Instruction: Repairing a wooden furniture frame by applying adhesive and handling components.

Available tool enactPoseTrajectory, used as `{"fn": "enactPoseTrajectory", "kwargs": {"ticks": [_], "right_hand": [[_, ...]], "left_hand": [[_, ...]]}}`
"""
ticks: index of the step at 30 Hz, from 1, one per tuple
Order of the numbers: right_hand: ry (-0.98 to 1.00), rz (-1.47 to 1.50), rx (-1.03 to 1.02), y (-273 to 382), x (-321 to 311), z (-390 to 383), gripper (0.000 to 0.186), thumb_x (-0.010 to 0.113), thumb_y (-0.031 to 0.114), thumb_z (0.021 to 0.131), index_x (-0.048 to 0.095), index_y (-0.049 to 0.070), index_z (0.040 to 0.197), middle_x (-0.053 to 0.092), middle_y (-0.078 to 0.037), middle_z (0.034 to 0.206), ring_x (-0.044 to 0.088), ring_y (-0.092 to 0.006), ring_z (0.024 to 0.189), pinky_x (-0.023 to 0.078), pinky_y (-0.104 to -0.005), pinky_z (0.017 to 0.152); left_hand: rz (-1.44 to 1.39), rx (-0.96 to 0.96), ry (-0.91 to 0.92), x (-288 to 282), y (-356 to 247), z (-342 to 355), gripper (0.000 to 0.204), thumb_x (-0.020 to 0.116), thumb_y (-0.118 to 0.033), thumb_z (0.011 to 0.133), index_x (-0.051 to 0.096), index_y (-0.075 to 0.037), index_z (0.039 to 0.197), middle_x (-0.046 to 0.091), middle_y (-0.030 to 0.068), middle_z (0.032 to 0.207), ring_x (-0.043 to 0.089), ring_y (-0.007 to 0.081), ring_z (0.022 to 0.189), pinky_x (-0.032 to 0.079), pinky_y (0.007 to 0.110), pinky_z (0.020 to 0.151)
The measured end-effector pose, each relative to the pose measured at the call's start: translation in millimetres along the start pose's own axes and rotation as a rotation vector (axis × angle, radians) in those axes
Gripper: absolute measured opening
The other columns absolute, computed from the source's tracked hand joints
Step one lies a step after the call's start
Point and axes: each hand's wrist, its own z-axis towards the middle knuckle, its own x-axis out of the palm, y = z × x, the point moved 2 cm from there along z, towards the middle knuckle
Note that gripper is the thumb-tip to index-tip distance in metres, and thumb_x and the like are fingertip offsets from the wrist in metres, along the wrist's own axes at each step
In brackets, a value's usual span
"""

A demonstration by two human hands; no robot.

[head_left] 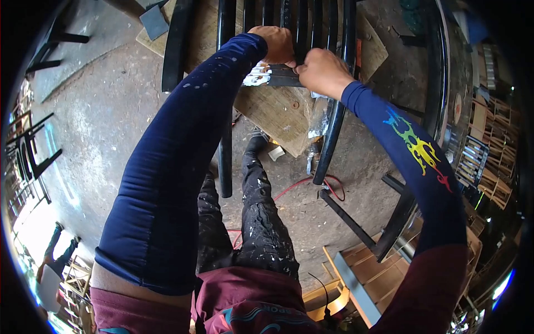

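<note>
A glossy black slatted chair (225,156) lies in front of me at the top of the head view, its slats running away from me. My left hand (276,44) is closed over the near rail, fingers curled down and partly hidden. Right beside it, my right hand (322,72) is closed too, thumb and fingers pinched at the same rail. The fingertips of both hands almost meet; anything between them is too small to make out. A white smear (257,76) marks the rail's face below my left hand.
A paint-stained wooden board (278,114) supports the chair. On its far left corner lies a grey square sheet (154,23). A red hose (290,186) crosses the floor near my feet. Black furniture frames (356,222) stand right; another person (53,267) is far left.
</note>
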Motion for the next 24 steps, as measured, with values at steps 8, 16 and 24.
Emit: {"fn": "enactPoseTrajectory", "kwargs": {"ticks": [8,16,24], "right_hand": [[-0.163,-0.57,-0.531,12.0,-25.4,-37.0,0.023,0.067,0.029,0.088,0.078,0.01,0.093,0.075,-0.013,0.092,0.071,-0.0347,0.095,0.054,-0.0483,0.083],[-0.016,-0.591,-0.475,9.1,-9.3,-14.5,0.033,0.067,0.037,0.089,0.077,0.007,0.098,0.074,-0.015,0.1,0.068,-0.036,0.108,0.055,-0.0427,0.089],[-0.016,-0.185,-0.215,19.1,-22.9,-28.4,0.048,0.059,0.049,0.096,0.077,0.005,0.101,0.073,-0.022,0.105,0.07,-0.0396,0.101,0.056,-0.0456,0.088]], "left_hand": [[-0.016,0.016,-0.089,-5.5,-1.0,3.5,0.048,0.076,-0.056,0.083,0.077,-0.018,0.113,0.076,0.0093,0.107,0.072,0.027,0.104,0.055,0.041,0.093],[0.081,0.059,-0.076,-2.8,-3.2,-2.5,0.033,0.07,-0.05,0.089,0.077,-0.026,0.11,0.075,0.0058,0.109,0.07,0.0275,0.105,0.054,0.04,0.094],[0.065,0.001,0.013,-7.9,3.4,-5.1,0.045,0.068,-0.057,0.089,0.075,-0.02,0.114,0.074,0.0108,0.113,0.068,0.0308,0.112,0.054,0.043,0.096]]}}
